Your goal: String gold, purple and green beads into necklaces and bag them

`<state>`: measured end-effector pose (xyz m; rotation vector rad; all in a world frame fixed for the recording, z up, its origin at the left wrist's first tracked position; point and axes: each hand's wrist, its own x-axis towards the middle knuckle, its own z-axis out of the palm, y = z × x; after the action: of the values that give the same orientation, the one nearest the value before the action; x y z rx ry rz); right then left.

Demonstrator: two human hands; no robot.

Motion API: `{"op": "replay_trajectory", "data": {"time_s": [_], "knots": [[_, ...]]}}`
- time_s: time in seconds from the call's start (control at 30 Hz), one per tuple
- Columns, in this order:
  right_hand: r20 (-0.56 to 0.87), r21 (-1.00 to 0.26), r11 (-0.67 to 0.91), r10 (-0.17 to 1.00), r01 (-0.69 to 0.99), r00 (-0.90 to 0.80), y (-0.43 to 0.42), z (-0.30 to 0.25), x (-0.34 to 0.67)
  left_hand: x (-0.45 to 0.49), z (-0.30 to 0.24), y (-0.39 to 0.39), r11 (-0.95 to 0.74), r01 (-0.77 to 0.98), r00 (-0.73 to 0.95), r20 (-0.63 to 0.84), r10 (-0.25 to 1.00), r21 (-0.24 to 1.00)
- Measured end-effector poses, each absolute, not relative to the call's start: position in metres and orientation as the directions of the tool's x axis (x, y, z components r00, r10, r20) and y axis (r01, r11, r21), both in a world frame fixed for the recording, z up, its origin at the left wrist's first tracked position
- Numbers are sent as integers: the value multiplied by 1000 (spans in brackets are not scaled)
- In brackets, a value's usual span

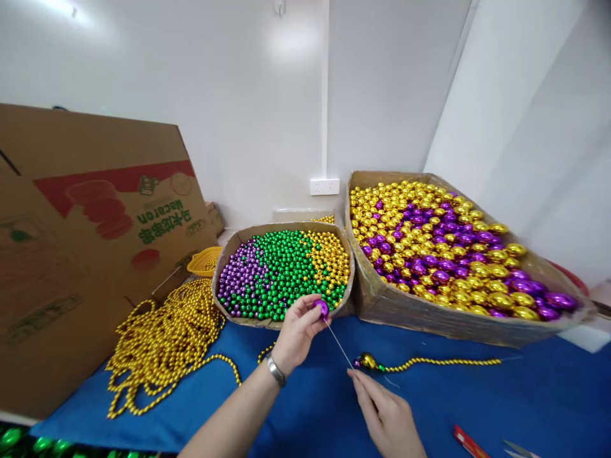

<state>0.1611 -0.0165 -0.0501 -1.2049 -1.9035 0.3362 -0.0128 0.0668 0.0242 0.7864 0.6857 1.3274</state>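
Pinched in the fingers of my left hand (296, 334) is a shiny purple bead (322, 309), raised in front of the box of small beads. A long thin needle (340, 341) runs from this bead down to my right hand (389, 407), whose thumb and fingers close on its lower end. Whether the tip is inside the bead's hole, I cannot tell. Just beyond my right fingertips lies a bead string (443, 360) on the blue cloth. It carries a large gold bead (368, 360) with smaller purple and green beads beside it.
A box of small purple, green and gold beads (286, 324) stands ahead. To its right is a larger box of gold and purple beads (382, 305). Gold bead strands (167, 337) and a yellow basket (195, 264) lie left, by a carton (95, 254). Scissors (518, 448) lie front right.
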Motion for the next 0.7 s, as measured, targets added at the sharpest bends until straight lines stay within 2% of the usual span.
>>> {"op": "replay_trajectory", "data": {"time_s": [0.13, 0.23, 0.4, 0.6, 0.7], "knots": [[466, -650, 470, 867, 597, -176, -17, -45, 158, -10, 17, 52, 15, -484, 125, 52, 991, 875], [450, -670, 462, 875, 580, -177, -19, -44, 158, -9, 12, 46, 71, -510, 162, 14, 987, 857], [525, -617, 521, 831, 589, -185, -20, -52, 161, -12, 10, 43, 66, -485, 134, -1, 991, 872], [499, -629, 518, 841, 579, -210, -19, -56, 162, -17, 9, 41, 135, -544, 177, -44, 983, 828], [519, -609, 531, 829, 589, -210, -19, -58, 161, -17, 7, 40, 84, -496, 145, -13, 989, 864]]}}
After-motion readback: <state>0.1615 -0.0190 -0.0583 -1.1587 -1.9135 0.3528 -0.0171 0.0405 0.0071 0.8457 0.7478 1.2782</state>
